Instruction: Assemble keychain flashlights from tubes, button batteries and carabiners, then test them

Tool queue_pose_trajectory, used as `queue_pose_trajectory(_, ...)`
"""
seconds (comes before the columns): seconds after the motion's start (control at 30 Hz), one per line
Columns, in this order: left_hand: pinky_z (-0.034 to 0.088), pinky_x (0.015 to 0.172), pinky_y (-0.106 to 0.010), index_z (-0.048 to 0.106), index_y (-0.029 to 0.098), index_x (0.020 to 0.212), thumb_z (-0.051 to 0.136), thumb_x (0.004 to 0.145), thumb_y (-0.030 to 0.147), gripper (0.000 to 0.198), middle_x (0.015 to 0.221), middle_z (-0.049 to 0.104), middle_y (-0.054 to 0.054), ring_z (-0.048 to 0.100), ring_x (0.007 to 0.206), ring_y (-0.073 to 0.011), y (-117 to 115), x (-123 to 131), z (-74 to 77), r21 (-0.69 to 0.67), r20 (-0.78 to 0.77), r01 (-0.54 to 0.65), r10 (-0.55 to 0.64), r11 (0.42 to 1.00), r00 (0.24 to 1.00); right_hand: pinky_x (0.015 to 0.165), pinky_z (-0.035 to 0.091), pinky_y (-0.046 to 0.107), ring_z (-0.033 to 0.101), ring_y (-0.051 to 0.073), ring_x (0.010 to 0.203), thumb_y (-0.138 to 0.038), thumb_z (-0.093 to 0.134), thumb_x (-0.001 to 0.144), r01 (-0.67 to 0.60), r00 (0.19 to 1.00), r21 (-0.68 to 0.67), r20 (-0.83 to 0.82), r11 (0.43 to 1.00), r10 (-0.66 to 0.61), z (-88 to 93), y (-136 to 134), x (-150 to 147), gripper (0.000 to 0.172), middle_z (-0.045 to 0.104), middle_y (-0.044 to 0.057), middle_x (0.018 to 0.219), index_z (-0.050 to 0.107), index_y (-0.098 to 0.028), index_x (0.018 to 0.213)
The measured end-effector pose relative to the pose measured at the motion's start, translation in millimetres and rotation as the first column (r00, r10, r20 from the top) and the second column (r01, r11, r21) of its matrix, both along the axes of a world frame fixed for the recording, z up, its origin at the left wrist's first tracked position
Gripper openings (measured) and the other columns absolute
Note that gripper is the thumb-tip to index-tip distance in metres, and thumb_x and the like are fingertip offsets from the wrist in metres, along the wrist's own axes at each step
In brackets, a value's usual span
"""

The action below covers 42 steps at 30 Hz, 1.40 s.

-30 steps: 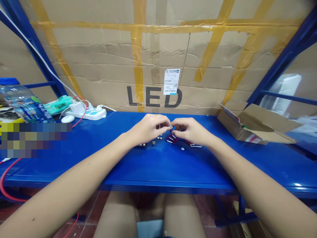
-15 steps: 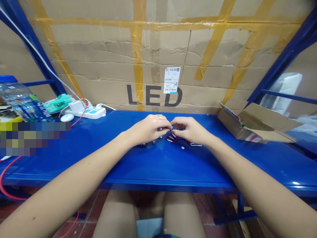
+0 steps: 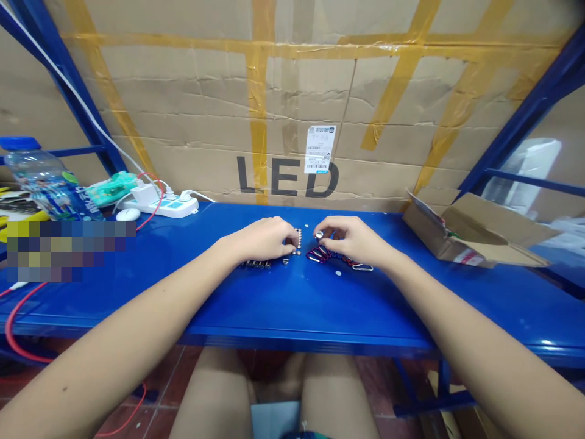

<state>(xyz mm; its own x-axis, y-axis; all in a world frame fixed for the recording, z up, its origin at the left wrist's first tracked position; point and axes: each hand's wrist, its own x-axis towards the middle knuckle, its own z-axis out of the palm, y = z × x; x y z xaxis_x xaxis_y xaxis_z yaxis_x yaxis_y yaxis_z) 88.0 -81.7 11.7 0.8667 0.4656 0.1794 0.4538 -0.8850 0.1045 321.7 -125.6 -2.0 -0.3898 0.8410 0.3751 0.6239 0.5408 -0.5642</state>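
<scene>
– Two pinches, one per hand?
– Yes. The left hand (image 3: 265,239) has thumb and fingers closed on a short stack (image 3: 298,239) of silver pieces. The right hand (image 3: 354,239) has thumb and forefinger closed on a single silver disc (image 3: 319,234).
– How do the two lie?
– The disc is just right of the stack, level with its top, with a narrow gap of blue between. The stack's long axis stands near upright, its foot low over the table (image 3: 283,305); I cannot tell if it touches. Each piece sits at its own hand's tips.
– And around them?
– Red and purple clips (image 3: 320,255) lie right under the right fingers, with a loose disc (image 3: 338,274) nearer the body. A dark row (image 3: 256,264) of small cylinders lies beneath the left hand. A box (image 3: 470,235) sits well off to the right, a power strip (image 3: 171,207) far left.
– Changed from half a second back?
– Then the fingertips met above the clips. Now they are parted, and the left hand is lower, its ring hidden
</scene>
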Motion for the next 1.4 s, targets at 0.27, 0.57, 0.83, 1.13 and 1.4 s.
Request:
queue_pose_trajectory(0.27, 0.038, 0.064, -0.027, 0.075, 0.023, 0.084, 0.057, 0.089, 0.021, 0.018, 0.083, 0.074, -0.002, 0.065, 0.076, -0.018, -4.5, 5.9, -4.2, 0.076, -0.111, -0.04, 0.048, 0.996, 0.993, 0.073, 0.05, 0.028, 0.064, 0.015, 0.076, -0.014, 0.057, 0.077, -0.061, 0.997, -0.012, 0.043, 0.998, 0.061, 0.4, -1.5, -1.3, 0.017, 0.069, 0.002, 0.088, 0.068, -0.019, 0.089)
queue_pose_trajectory(0.57, 0.042, 0.065, -0.028, 0.073, 0.022, 0.079, 0.066, 0.082, 0.022, 0.008, 0.078, 0.073, 0.0, 0.065, 0.073, -0.0174, -1.5, 3.5, 1.0, 0.02, 0.052, -0.117, 0.116, 0.993, 0.992, 0.073, 0.051, 0.028, 0.065, 0.016, 0.077, -0.014, 0.058, 0.077, -0.047, 0.998, -0.032, 0.032, 0.998, 0.048, 0.8, -2.4, -1.0, 0.017, 0.07, 0.002, 0.089, 0.068, -0.02, 0.089)
queue_pose_trajectory(0.83, 0.049, 0.068, -0.024, 0.072, 0.017, 0.088, 0.062, 0.088, 0.024, 0.012, 0.08, 0.074, 0.0, 0.065, 0.069, -0.0118, -13.5, 9.7, 9.3, -0.001, 0.509, 0.001, 0.0, 1.0, 0.861, 0.069, 0.049, 0.028, 0.063, 0.015, 0.072, -0.017, 0.058, 0.079, 0.012, 0.999, -0.032, 0.038, 0.999, -0.011, 0.6, -1.1, -0.2, 0.017, 0.071, 0.001, 0.084, 0.068, -0.02, 0.093)
queue_pose_trajectory(1.13, 0.052, 0.078, -0.027, 0.072, 0.017, 0.095, 0.059, 0.091, 0.018, 0.014, 0.093, 0.077, -0.003, 0.07, 0.084, -0.0156, -13.9, 19.6, -6.6, 0.171, 0.448, 0.054, -0.126, 0.984, 0.885, 0.067, 0.047, 0.027, 0.061, 0.015, 0.069, -0.017, 0.058, 0.079, -0.001, 0.998, 0.0, 0.07, 1.0, 0.001, 3.3, -4.0, -1.6, 0.015, 0.07, 0.001, 0.082, 0.068, -0.019, 0.09)
queue_pose_trajectory(1.4, 0.053, 0.08, -0.03, 0.073, 0.017, 0.095, 0.055, 0.091, 0.016, 0.018, 0.094, 0.075, -0.006, 0.069, 0.086, -0.0167, -15.9, 20.4, -8.0, 0.197, 0.403, 0.116, -0.188, 0.974, 0.895, 0.069, 0.048, 0.028, 0.062, 0.015, 0.072, -0.017, 0.058, 0.078, -0.018, 0.999, -0.027, 0.038, 0.999, 0.019, 0.2, -1.5, 0.6, 0.017, 0.07, 0.001, 0.084, 0.069, -0.019, 0.092)
